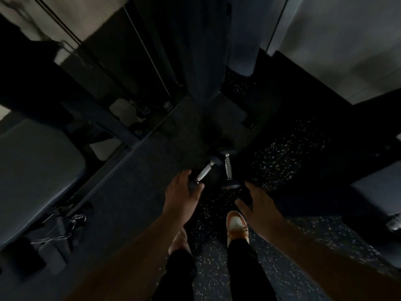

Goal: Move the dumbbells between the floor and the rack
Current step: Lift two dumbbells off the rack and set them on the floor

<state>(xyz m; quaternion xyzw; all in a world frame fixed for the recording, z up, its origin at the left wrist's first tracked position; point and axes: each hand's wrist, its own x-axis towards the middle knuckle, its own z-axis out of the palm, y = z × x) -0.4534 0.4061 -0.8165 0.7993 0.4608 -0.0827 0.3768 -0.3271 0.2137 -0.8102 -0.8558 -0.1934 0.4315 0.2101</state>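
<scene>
Dumbbells, two, lie side by side on the speckled floor (282, 157) just ahead of the feet: left dumbbell (204, 173), right dumbbell (228, 170). Likely heavy and rigid with dark heads, so grab the knurled chrome handles mid-length. Left hand (181, 192) open, fingers at the near head of its dumbbell; right hand (259, 206) open, spread, empty.
</scene>
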